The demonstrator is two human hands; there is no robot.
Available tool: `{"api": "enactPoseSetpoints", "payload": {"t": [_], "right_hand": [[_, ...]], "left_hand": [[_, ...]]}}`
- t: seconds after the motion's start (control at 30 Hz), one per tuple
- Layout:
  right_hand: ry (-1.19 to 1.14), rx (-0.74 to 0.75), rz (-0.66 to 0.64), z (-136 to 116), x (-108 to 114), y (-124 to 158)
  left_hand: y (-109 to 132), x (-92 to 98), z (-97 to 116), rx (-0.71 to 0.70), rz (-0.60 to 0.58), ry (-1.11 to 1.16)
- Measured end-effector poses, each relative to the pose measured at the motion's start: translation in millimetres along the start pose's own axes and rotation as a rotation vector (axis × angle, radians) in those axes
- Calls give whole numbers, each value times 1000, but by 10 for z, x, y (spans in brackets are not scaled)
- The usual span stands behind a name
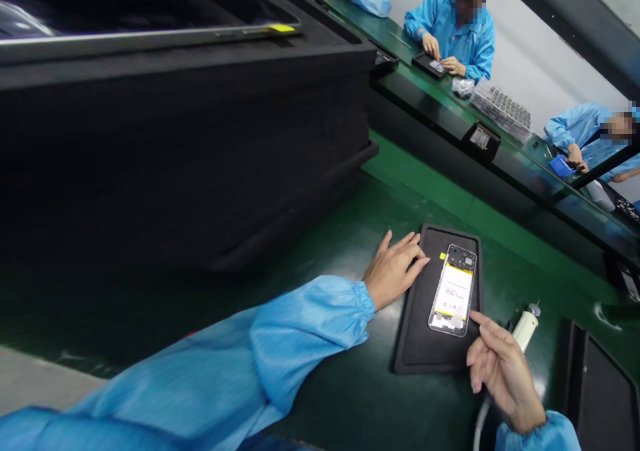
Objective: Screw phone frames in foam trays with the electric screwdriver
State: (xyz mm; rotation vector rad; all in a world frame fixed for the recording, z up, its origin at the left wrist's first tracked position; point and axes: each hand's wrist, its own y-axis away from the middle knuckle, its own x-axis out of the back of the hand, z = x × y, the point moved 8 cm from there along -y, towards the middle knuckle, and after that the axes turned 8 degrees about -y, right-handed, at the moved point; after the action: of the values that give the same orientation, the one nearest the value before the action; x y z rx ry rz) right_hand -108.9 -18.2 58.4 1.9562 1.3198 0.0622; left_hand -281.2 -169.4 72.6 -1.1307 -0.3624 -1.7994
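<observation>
An opened phone (454, 294) with its white battery and inner parts showing lies on a black foam tray (417, 331). A small yellow tab sticks out at its upper left side. My left hand (395, 269) rests at the tray's left edge, fingers stretched out and holding nothing. On the other side, my right hand (503, 364) has its index finger pointed at the phone's lower right edge; whether it touches cannot be made out. The other fingers of that hand are loosely curled, with nothing visible in them. Just beyond it lies a cream-coloured handheld tool (526, 327) with a metal tip and a cable.
A tall stack of black foam trays (200, 151) fills the left, a large dark screen on top. Another black tray (607, 384) lies at the right. Across the green bench (435, 184), a conveyor carries a tray with a phone (481, 137). Several people in blue work behind it.
</observation>
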Motion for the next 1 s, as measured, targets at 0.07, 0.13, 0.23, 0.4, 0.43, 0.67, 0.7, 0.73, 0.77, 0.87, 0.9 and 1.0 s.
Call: {"api": "enactPoseSetpoints", "payload": {"t": [0.07, 0.13, 0.23, 0.4, 0.43, 0.67, 0.7, 0.73, 0.77, 0.87, 0.9, 1.0], "right_hand": [[2, 7, -6, 6, 1, -14], [8, 18, -9, 4, -8, -38], [23, 28, -9, -8, -43, -89], [52, 24, -27, -38, -166, -186], [51, 27, -31, -46, -197, -208], [33, 118, -6, -98, -402, -433], [59, 120, -10, -88, -425, -472], [104, 122, -9, -76, -438, -509], [170, 131, 4, -72, -440, -540], [360, 196, 75, -120, -402, -576], [402, 228, 97, -162, -387, -560], [538, 415, 169, -410, -347, -392]], "left_hand": [[9, 2, 2, 2, 0, 15], [18, 5, 5, 1, 0, 24], [26, 8, 6, -8, 3, 10], [27, 4, 5, -22, 16, -10], [26, 2, 8, -24, 17, -13], [32, -7, 26, -13, -10, -32], [32, -8, 28, -10, -16, -33], [31, -8, 31, -7, -20, -33], [30, -7, 35, -5, -25, -33], [24, 2, 50, -6, -29, -28], [24, 7, 53, -7, -26, -25], [28, 16, 55, -9, -12, -16]]}}
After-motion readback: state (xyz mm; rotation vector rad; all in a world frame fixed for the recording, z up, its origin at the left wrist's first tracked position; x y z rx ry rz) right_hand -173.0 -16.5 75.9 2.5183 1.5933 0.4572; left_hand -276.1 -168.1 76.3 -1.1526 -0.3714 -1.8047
